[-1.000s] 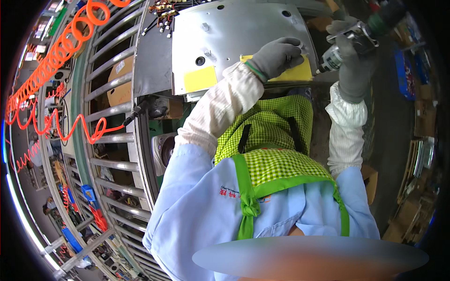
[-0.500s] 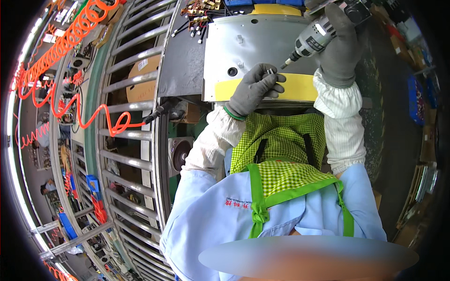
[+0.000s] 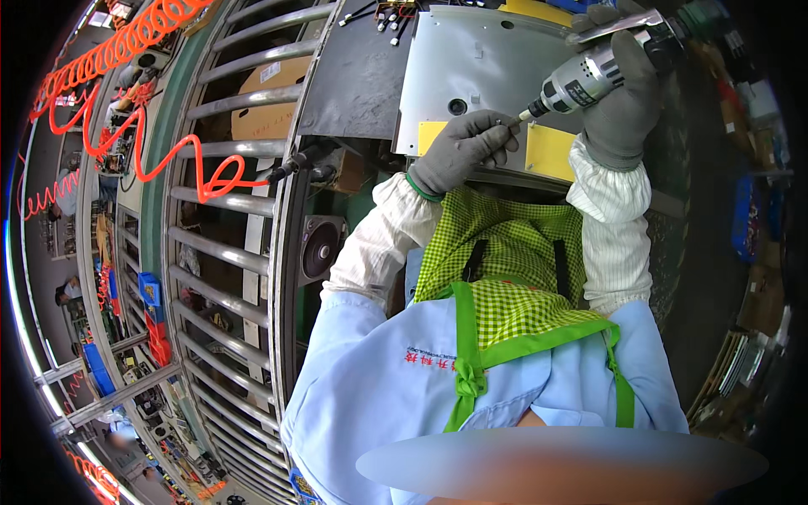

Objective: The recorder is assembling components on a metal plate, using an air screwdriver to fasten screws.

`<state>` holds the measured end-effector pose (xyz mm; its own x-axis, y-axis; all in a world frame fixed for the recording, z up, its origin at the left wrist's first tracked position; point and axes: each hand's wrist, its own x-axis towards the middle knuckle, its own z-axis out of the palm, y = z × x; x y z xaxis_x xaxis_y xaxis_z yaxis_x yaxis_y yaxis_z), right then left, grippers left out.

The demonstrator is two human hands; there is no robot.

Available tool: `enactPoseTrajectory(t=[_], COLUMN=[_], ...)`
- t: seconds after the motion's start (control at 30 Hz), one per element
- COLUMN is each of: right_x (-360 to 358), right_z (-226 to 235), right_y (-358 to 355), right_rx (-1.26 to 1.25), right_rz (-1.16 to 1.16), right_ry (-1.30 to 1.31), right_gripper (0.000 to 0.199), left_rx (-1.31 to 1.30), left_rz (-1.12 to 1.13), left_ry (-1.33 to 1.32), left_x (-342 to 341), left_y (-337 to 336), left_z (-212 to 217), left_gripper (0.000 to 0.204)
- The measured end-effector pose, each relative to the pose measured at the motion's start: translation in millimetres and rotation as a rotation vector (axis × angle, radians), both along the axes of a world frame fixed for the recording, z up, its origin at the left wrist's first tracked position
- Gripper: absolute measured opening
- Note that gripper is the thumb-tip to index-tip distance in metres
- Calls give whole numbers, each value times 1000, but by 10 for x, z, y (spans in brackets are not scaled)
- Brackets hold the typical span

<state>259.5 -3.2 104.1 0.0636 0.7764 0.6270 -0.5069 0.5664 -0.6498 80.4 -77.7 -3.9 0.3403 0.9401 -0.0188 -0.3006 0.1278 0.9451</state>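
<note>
My right hand (image 3: 624, 109), in a grey glove, grips a silver-grey power screwdriver (image 3: 581, 82) with a metal lever along its side. The tool tilts down to the left, its bit reaching the fingertips of my left hand (image 3: 461, 151). That hand, gloved too, is closed in a pinch on a small metal fastener (image 3: 498, 123), mostly hidden by the fingers; its exact kind is unclear. Both hands are over the near edge of a grey sheet-metal panel (image 3: 454, 63) with a yellow strip (image 3: 551, 153) and a dark round hole (image 3: 457, 107).
Left of the panel is a dark worktop (image 3: 353, 101) with several wired connectors (image 3: 396, 21) at its far end. A roller conveyor (image 3: 227, 202) runs along the left, with an orange coiled air hose (image 3: 151, 160) above it. A round-coned speaker-like unit (image 3: 321, 249) sits below the worktop.
The screwdriver's bit has come down to my left fingertips, closing the small gap between them. The view has shifted, so the panel appears farther right and higher.
</note>
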Motion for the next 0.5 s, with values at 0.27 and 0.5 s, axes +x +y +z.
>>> enactPoseTrajectory(t=[0.27,0.5], right_x=[-169,-268], right_z=[68,97], right_y=[-82,17], right_rx=[-105,-87], right_rz=[328,292], right_ry=[123,209], right_gripper=[48,42], left_rx=[123,-56], left_rz=[-193,-142], left_ry=[205,-103], left_x=[-251,-341], left_y=[71,-87], left_z=[106,74], left_gripper=[32,33])
